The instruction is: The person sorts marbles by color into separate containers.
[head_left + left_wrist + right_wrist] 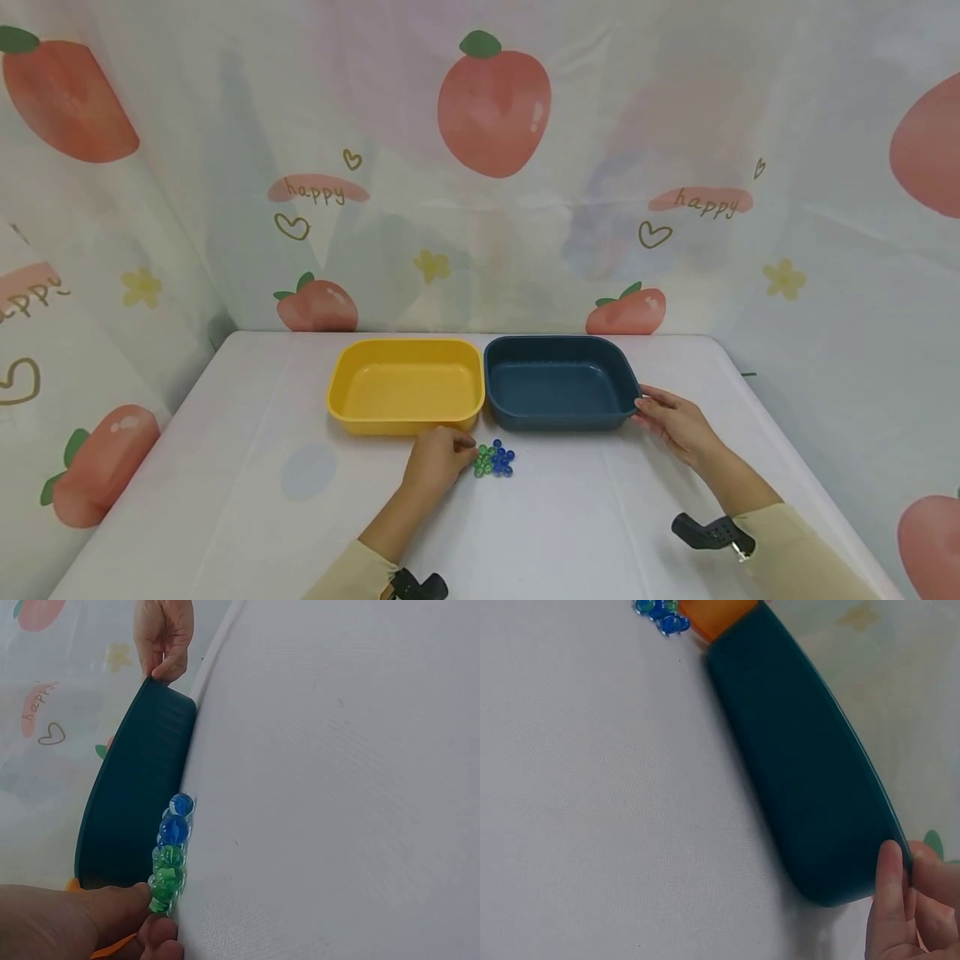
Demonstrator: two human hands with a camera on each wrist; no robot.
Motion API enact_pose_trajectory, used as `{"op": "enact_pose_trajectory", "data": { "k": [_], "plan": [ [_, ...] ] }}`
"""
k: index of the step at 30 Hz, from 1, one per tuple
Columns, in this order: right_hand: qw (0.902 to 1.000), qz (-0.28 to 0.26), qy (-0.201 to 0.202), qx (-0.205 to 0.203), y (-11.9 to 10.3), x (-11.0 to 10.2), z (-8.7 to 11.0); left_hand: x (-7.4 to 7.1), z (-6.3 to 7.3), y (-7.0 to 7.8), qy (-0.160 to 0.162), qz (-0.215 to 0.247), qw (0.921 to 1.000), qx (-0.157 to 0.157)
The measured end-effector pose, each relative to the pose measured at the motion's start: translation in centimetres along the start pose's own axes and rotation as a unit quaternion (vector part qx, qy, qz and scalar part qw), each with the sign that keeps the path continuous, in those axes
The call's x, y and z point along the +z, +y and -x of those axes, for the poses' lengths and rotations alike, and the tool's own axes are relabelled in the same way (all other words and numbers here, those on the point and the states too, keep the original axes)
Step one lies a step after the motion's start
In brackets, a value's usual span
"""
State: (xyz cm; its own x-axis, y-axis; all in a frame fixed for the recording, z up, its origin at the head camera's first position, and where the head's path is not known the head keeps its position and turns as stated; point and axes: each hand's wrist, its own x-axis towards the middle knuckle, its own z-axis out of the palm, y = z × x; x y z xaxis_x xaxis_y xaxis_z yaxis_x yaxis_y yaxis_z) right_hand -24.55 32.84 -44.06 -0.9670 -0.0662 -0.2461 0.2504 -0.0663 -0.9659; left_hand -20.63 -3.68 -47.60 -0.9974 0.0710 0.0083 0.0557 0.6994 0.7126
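A small cluster of green glass marbles (pixel 483 463) and blue glass marbles (pixel 504 460) lies on the white cloth in front of two trays. My left hand (pixel 438 461) is at the cluster's left edge, its thumb and fingertips pinching a green marble (pixel 159 905). The yellow tray (pixel 406 427) stands just behind that hand. To its right is the dark blue tray (pixel 558 421), whose right end my right hand (pixel 678 425) grips. In the right wrist view the thumb and fingers (pixel 889 874) lie on either side of the blue tray's rim.
Both trays stand side by side near the back edge of the cloth-covered table (pixel 247 467). Behind and beside the table hangs a fruit-printed curtain (pixel 510 250). Each wrist wears a black camera mount (pixel 712 532).
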Motion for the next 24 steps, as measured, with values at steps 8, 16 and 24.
{"op": "enact_pose_trajectory", "data": {
  "k": [8, 16, 24],
  "plan": [
    [0.9999, -0.013, -0.007, -0.001, 0.28, -0.24, -0.33, 0.13, -0.03, -0.15, 0.020, -0.012, 0.9996, 0.014],
    [0.9999, -0.002, -0.011, -0.002, 0.40, -0.38, -0.42, 0.20, -0.11, -0.27, 0.013, 0.009, 0.9999, 0.001],
    [1.0000, 0.004, -0.001, 0.002, 0.29, -0.34, -0.31, 0.12, 0.06, -0.37, 0.010, 0.036, 0.9993, -0.003]
  ]
}}
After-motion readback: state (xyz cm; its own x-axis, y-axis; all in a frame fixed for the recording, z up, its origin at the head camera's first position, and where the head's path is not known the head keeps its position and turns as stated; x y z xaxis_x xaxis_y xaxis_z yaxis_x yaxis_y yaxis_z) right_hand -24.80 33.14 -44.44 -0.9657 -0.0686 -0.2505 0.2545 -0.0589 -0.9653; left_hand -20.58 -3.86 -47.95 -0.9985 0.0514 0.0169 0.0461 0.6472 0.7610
